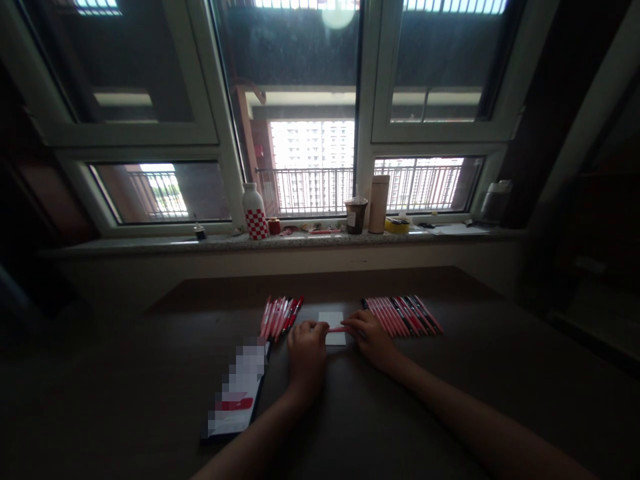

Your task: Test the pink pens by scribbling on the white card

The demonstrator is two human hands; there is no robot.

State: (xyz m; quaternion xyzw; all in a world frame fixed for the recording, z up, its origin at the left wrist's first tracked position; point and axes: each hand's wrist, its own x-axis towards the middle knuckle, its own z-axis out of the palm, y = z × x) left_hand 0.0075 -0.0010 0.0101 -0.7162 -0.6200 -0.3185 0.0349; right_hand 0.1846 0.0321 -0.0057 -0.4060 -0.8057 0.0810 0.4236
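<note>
My left hand (306, 353) and my right hand (371, 337) meet over a small white slip of paper (332, 319) on the dark table. Both are closed on the two ends of one red pen (338, 329), held level between them. A small group of red pens (280, 315) lies just beyond my left hand. A longer row of red and dark pens (404, 315) lies beside my right hand.
A flat box with a white and red label (236, 397) lies left of my left forearm. On the window sill (150, 245) stand a red-checked bottle (255, 212), a dark cup (355, 216), a tall flask (379, 203) and small items.
</note>
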